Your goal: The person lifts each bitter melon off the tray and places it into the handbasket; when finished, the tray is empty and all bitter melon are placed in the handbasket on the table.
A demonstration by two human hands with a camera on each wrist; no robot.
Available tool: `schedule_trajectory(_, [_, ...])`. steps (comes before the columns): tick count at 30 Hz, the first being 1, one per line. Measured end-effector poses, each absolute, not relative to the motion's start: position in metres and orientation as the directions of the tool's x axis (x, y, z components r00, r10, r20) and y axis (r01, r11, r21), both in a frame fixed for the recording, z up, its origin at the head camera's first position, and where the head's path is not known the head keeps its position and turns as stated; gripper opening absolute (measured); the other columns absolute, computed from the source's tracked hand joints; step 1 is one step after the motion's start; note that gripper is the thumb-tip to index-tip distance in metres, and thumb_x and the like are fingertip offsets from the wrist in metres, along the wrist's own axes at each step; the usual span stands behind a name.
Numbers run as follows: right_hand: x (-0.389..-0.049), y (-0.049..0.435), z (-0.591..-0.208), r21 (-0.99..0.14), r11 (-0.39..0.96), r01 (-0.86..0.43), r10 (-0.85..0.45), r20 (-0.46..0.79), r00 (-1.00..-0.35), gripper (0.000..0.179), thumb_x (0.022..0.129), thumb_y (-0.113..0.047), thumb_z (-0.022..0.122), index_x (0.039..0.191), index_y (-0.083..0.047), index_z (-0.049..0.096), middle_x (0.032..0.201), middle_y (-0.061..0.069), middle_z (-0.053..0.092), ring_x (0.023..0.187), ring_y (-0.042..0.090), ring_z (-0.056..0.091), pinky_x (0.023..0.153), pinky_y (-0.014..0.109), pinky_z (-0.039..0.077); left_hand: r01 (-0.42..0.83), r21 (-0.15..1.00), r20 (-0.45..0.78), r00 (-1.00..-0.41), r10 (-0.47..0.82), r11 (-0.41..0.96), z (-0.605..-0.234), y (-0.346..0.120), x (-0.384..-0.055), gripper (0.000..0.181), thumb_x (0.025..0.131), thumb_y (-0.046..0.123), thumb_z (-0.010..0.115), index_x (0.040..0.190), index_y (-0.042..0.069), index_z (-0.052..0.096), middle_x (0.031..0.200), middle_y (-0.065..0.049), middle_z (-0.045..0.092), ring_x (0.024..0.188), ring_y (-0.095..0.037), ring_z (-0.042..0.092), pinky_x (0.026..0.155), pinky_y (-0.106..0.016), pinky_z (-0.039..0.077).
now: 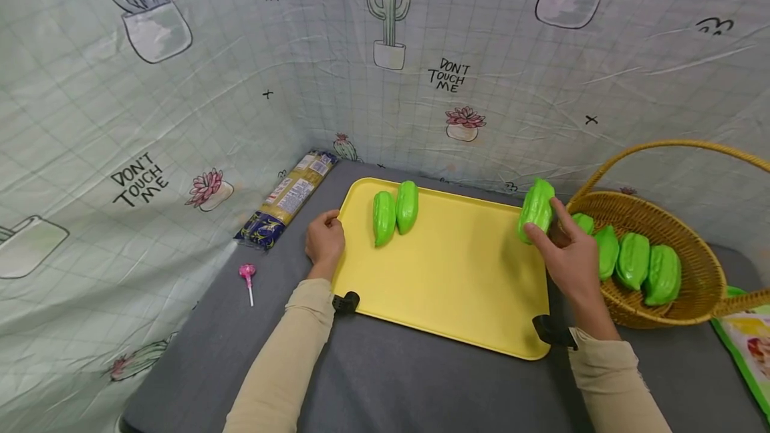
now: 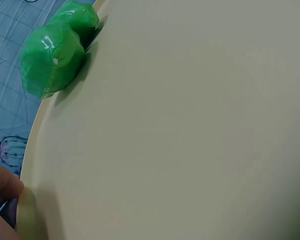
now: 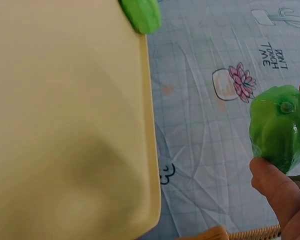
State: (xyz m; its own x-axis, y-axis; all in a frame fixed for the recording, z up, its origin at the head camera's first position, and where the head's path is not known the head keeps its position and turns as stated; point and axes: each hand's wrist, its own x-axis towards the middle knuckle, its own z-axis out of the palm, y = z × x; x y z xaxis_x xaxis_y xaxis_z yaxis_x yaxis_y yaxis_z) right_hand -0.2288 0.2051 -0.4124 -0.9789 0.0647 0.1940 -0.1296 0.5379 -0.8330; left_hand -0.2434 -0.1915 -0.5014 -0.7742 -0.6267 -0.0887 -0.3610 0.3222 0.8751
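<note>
My right hand (image 1: 571, 259) holds a ribbed green star fruit (image 1: 537, 206) between thumb and fingers, raised over the far right corner of the yellow tray (image 1: 445, 266). The right wrist view shows this star fruit (image 3: 279, 125) end-on, its stem end toward the camera. At the tray's left rim, my left hand (image 1: 325, 242) grips the edge with curled fingers; the left wrist view catches only some fingertips (image 2: 10, 186) on the rim. Two more star fruits, one left (image 1: 383, 218) and one right (image 1: 407, 207), lie side by side on the tray's far left part.
Right of the tray stands a brown wicker basket (image 1: 712, 272) with a tall handle, holding several star fruits (image 1: 633, 260). A pasta packet (image 1: 289, 199) and a pink lollipop (image 1: 247, 272) lie to the left. A green-edged packet (image 1: 748, 339) is partly visible behind the basket's right side.
</note>
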Motion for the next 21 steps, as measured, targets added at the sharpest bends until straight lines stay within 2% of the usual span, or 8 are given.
schedule_trajectory(7, [-0.226, 0.222, -0.409, -0.831, 0.549, -0.089, 0.107, 0.175, -0.979, 0.074, 0.097, -0.032, 0.071, 0.160, -0.027, 0.033, 0.162, 0.016, 0.038, 0.137, 0.042, 0.048, 0.075, -0.003, 0.043, -0.365, 0.871, -0.082, -0.770, -0.633, 0.330, -0.502, -0.191, -0.244, 0.031, 0.105, 0.018, 0.050, 0.125, 0.019, 0.073, 0.128, -0.006, 0.071, 0.112, -0.031, 0.066, 0.101, -0.055, 0.045])
schedule_trajectory(13, [-0.223, 0.241, -0.405, -0.808, 0.587, -0.058, 0.130, 0.165, -0.978, 0.072, 0.098, -0.035, 0.068, 0.160, -0.029, 0.032, 0.166, 0.008, 0.033, 0.139, 0.041, 0.047, 0.078, -0.003, 0.042, -0.365, 0.870, -0.079, -0.768, -0.636, 0.332, -0.502, -0.192, -0.244, 0.031, 0.105, 0.019, 0.049, 0.125, 0.019, 0.073, 0.128, -0.006, 0.072, 0.110, -0.031, 0.066, 0.099, -0.055, 0.046])
schedule_trajectory(21, [-0.218, 0.272, -0.411, -0.772, 0.635, -0.007, 0.129, 0.115, -0.985, 0.076, 0.099, -0.041, 0.065, 0.162, -0.031, 0.024, 0.170, 0.006, 0.021, 0.142, 0.048, 0.041, 0.074, -0.004, 0.041, -0.361, 0.870, -0.074, -0.768, -0.636, 0.336, -0.501, -0.191, -0.244, 0.030, 0.105, 0.020, 0.050, 0.124, 0.019, 0.074, 0.127, -0.007, 0.072, 0.111, -0.032, 0.066, 0.101, -0.056, 0.045])
